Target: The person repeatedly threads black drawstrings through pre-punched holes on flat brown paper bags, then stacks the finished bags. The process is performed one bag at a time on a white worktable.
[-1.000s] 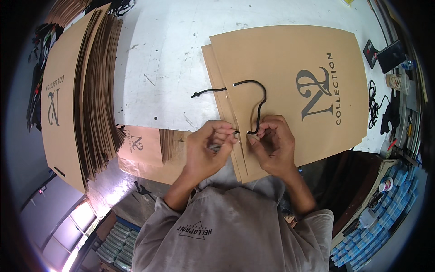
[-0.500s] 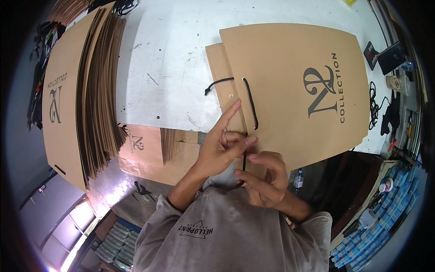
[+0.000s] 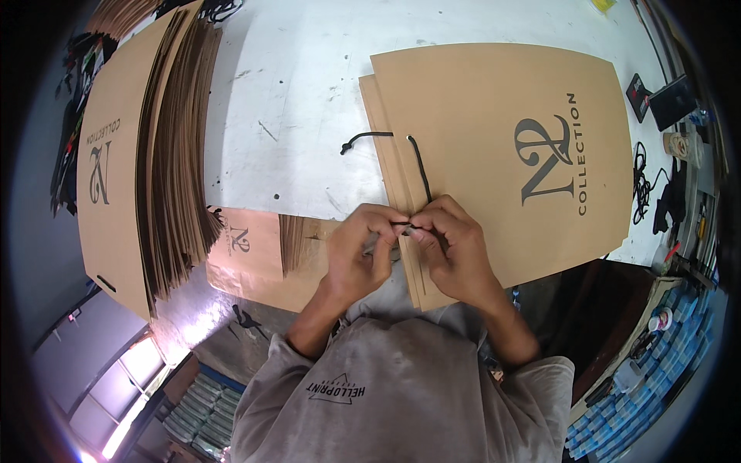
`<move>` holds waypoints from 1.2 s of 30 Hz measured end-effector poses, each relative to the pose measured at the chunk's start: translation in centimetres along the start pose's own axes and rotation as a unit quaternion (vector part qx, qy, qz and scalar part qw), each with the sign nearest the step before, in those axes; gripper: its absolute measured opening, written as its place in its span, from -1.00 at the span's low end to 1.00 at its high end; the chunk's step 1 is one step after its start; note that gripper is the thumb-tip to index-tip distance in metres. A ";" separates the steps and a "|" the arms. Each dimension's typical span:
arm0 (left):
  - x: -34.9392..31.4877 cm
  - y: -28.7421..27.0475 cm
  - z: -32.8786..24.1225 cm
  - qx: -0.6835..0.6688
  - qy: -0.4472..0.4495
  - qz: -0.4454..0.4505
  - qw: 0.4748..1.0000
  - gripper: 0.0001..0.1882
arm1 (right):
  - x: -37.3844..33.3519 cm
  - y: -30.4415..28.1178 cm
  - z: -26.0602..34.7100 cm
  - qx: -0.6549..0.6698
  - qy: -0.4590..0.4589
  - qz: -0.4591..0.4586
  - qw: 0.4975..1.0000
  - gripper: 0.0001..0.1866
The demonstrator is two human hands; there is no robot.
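Observation:
A brown paper bag (image 3: 478, 100) with dark print lies flat on the white table, its open edge to the left. A black cord (image 3: 419, 166) runs through the bag's eyelets; its far end, knotted, sticks out past the left edge. Over that edge, my left hand (image 3: 361, 248) and my right hand (image 3: 454, 245) meet with fingertips pinched together. Between them they hold the near end of the cord, a short dark piece showing at the fingertips. Whether a knot is in it, the fingers hide.
To the left stands a thick stack of brown bags (image 3: 116, 154). More printed bags (image 3: 251, 243) lie lower, beside the table's near edge. On the right are loose black cords (image 3: 641, 181), a black box-like object (image 3: 670, 102) and a cup (image 3: 676, 145). The white table (image 3: 309, 92) has dark specks.
My right hand has moved up and left to meet the left hand. My left index finger has folded from pointing to pinching. The cord end is pulled between both hands.

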State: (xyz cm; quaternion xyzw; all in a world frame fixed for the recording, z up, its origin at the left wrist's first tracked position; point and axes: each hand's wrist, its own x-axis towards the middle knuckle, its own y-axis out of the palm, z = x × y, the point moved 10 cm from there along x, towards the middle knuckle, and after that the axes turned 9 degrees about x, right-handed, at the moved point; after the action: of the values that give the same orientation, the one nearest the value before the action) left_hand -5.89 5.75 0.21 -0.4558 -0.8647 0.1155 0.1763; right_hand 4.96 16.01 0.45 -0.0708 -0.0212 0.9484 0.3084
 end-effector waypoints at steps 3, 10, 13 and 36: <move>0.7 0.4 -0.4 0.001 -0.020 0.044 0.999 -0.74 | 0.1 -0.8 -1.3 0.084 0.041 -0.007 0.996 -0.93; 0.7 1.0 -0.9 -0.024 0.017 -0.011 1.000 -0.81 | 0.3 -1.2 -0.9 0.116 0.047 0.020 0.992 -0.86; -1.0 1.7 2.8 -0.220 -0.211 -0.001 0.952 -0.91 | -0.2 -1.5 -2.8 0.155 0.118 -0.004 0.981 -0.86; -2.6 -7.8 4.1 0.046 -0.115 -0.152 0.981 -0.66 | 18.6 -18.2 7.0 -0.601 -0.062 -0.042 0.796 -0.20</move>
State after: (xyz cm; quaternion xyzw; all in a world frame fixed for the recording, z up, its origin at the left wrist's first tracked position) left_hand -12.07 -0.91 -1.19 -0.2941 -0.9323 0.1785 0.1114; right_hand -0.39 41.67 6.67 -0.1822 -0.6092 0.7332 0.2409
